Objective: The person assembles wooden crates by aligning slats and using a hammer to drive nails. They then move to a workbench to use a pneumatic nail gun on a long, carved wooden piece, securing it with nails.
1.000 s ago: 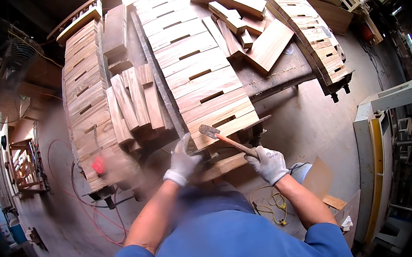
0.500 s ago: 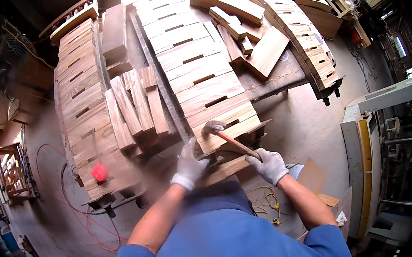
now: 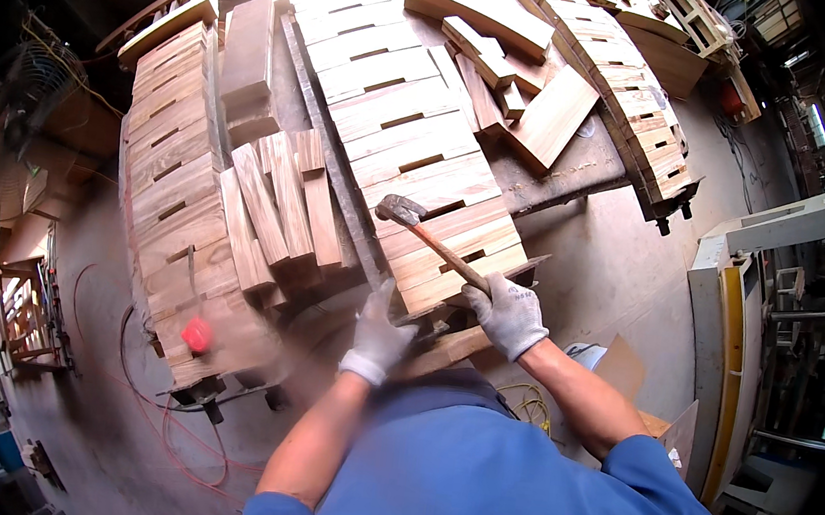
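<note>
1. Head view, right hand: one, in a pale work glove; fingers wrapped around the lower end of a hammer handle.
2. Hammer: one, with wooden handle and dark metal head; slants up and leftward from the right hand, its head over the near part of the middle row of slotted boards. Contact between head and wood: cannot tell.
3. Left hand: one, gloved alike; at the near left corner of that row, by the end of a long metal rail. Thumb apart from the fingers; whether these grip anything, cannot tell.
4. Middle row: pale boards laid side by side, most showing a dark slot; rail runs along its left side.
5. Loose wood strips: several, left of the rail.
6. Left row of slotted boards: beyond the strips; red object at its near end.
7. Wood blocks: heaped on a dark tabletop, right of the middle row.
</note>
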Action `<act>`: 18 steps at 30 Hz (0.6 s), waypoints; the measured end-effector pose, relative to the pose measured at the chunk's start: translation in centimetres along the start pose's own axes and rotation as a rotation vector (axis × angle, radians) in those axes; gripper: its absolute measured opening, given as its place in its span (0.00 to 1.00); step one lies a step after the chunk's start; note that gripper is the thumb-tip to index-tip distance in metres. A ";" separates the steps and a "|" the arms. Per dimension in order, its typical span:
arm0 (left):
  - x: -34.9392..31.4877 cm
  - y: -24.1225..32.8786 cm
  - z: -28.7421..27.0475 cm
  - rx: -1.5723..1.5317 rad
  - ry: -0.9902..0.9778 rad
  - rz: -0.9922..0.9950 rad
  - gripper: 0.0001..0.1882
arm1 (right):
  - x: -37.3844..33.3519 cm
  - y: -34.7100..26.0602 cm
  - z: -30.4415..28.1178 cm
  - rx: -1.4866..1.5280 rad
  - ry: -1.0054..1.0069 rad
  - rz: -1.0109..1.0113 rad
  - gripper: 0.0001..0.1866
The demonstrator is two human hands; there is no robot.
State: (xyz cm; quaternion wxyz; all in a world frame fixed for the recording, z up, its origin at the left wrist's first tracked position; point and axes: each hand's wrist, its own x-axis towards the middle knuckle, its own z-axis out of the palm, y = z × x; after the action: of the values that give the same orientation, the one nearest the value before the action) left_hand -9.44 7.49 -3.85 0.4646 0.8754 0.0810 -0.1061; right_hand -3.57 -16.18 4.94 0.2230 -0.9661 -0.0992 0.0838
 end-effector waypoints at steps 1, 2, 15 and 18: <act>-0.2 -0.2 0.1 -0.018 0.007 0.001 0.49 | 0.0 -0.2 -0.1 0.034 0.017 -0.009 0.23; -0.3 -0.5 0.3 -0.035 0.014 0.002 0.49 | 0.1 -0.4 -0.4 0.025 0.029 -0.040 0.23; -0.4 -0.3 0.3 -0.022 0.040 0.034 0.48 | 0.5 0.9 0.1 -0.080 -0.093 -0.033 0.23; -0.1 -0.7 0.6 -0.010 0.048 0.053 0.48 | 0.1 0.8 -0.1 -0.028 -0.036 -0.032 0.22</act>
State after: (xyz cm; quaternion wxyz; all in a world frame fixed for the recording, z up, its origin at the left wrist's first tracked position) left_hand -9.73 7.37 -4.75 0.4698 0.8771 0.0693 -0.0723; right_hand -3.31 -16.87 4.69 0.2090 -0.9658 -0.1196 0.0961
